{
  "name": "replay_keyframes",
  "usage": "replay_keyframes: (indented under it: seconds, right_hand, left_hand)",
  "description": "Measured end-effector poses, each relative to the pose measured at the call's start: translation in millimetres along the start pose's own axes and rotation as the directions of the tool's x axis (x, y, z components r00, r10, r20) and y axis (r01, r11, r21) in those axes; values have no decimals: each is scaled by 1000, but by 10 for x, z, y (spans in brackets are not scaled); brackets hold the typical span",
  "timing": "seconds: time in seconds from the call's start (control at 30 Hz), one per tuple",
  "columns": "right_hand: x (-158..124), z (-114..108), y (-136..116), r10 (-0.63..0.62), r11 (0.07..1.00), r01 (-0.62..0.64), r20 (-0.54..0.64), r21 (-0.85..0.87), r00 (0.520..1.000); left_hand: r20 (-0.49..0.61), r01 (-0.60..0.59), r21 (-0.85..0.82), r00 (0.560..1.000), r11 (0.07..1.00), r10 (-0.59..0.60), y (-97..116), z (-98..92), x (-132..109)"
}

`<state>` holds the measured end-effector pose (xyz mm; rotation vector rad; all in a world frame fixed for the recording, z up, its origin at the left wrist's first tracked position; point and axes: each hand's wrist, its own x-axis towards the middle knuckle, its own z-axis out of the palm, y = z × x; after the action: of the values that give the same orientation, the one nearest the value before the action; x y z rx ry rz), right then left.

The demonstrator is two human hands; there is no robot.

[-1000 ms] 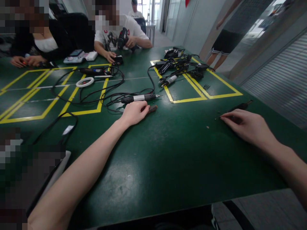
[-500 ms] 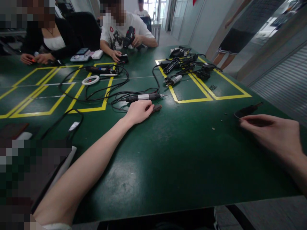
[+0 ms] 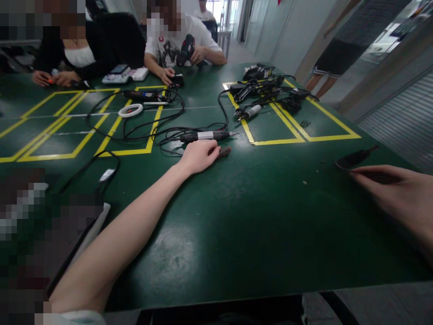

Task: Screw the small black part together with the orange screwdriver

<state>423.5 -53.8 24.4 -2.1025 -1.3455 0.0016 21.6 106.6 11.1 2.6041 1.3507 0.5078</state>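
Observation:
My left hand (image 3: 201,155) rests on the green table with its fingers closed round a short dark object (image 3: 225,152) with a reddish-brown end; most of it is hidden. Just beyond the knuckles lies a black-and-silver pen-shaped rotary tool (image 3: 206,136) with a thin metal tip. At the right, my right hand (image 3: 392,189) is slightly blurred, thumb and fingers brought together in a pinch. Whether anything small is between its fingertips I cannot make out. Close beyond those fingertips lies a dark, tapered object (image 3: 354,159) with a narrow end.
Black cables and tools (image 3: 260,88) are heaped at the back right, a dark spring (image 3: 305,123) nearby. A white ring (image 3: 130,110) and looped cable (image 3: 182,110) lie back left. Across the table (image 3: 237,234), a person's hand (image 3: 198,55) holds a black power tool (image 3: 186,49); another person sits left.
My right hand has moved a little to the right, away from the dark tapered object. My left hand keeps its hold. The whole view has shifted slightly.

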Motion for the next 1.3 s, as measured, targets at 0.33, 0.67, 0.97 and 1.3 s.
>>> replay_keyframes:
  seconds: [0.33, 0.67, 0.97, 1.3]
  right_hand:
    - [60, -24, 198, -441, 891, 396, -211, -223, 873]
    - [178, -2, 285, -716, 671, 596, -179, -441, 675]
    - [183, -34, 142, -927, 358, 764, -109, -536, 358]
    - [211, 15, 354, -852, 488, 699, -110, -523, 512]
  left_hand:
    - [-14, -4, -6, 1000, 1000, 4, -23, 7, 14]
    - [-14, 4, -20, 1000, 1000, -4, -13, -8, 11]
    - [2, 14, -6, 1000, 1000, -14, -6, -17, 14]
    - [-3, 6, -3, 1000, 1000, -6, -2, -16, 1]
